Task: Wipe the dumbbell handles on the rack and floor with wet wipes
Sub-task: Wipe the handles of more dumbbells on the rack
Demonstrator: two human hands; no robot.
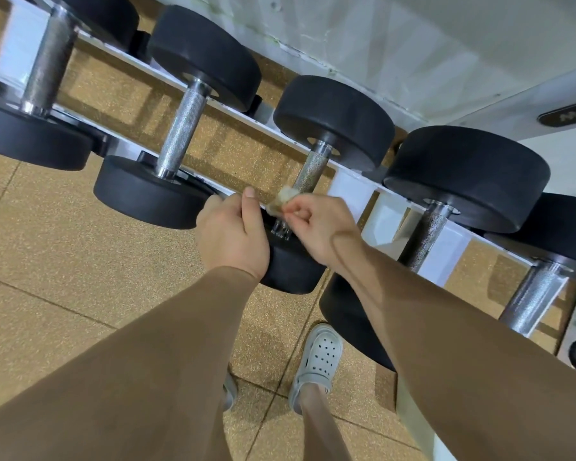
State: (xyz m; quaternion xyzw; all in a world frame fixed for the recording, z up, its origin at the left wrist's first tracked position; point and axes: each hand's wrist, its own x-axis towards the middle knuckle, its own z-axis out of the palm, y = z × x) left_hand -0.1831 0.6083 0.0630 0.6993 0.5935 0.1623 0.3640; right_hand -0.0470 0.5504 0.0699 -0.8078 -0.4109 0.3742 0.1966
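Wipe, a small crumpled whitish wad, sits against the near end of the knurled handle of the middle dumbbell, just above its chrome collar. I see the right hand pinching it btw thumb and curled fingertips, wrist bent, so that grip is clamped on the wipe. The left hand is just left of the same handle, thumb up and nearly at the wipe's edge. Its fingers curl over the far side, out of my view, so I can't tell whether they grasp the wipe, the rail or nothing.

The middle dumbbell lies across the white rack, w/ its far black head toward the wall. Its near head points toward me and is partly hidden under both hands. Rest of the handle beyond the wipe is bare metal.

A second dumbbell rests on the rack just left of the middle one. A larger dumbbell rests just right of it. More black heads show further out on both sides, cut off at the frame edges.

Tan speckled floor runs under the rack and on the near side of the middle dumbbell. A grey perforated clog stands on it, nearer me than that dumbbell's near head. Both arms are in brown sleeves down to the wrists.
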